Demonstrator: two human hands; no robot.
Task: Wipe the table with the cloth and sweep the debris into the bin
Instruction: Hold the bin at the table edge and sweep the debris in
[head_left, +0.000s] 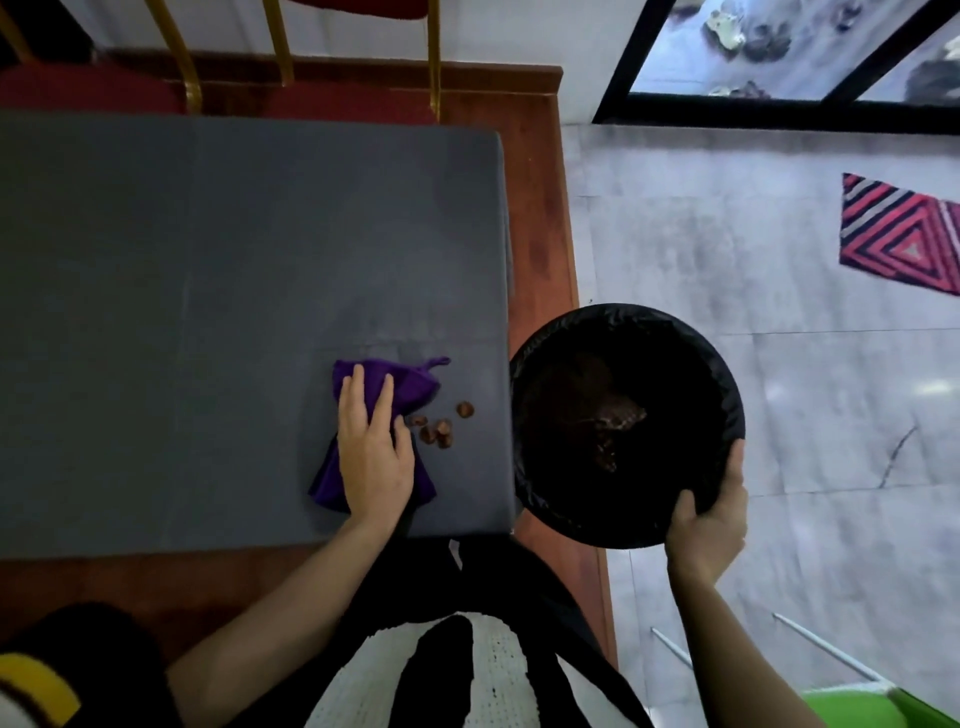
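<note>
We note a grey table as landmark; off its right edge the black bin is gripped at the near rim by the right hand. On the table near that edge, the left hand presses flat-fingered on the purple cloth, brown debris just right of it.

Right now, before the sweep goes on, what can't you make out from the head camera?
- Debris: brown bits, too small and blurred to identify.
- Bin interior: black liner in shadow; contents and depth unclear.
- Cloth middle and the table beneath: covered by the left hand.
- Right hand: fingers curl behind the bin rim, hidden.
- Table's left part: cut off by the frame edge.
</note>
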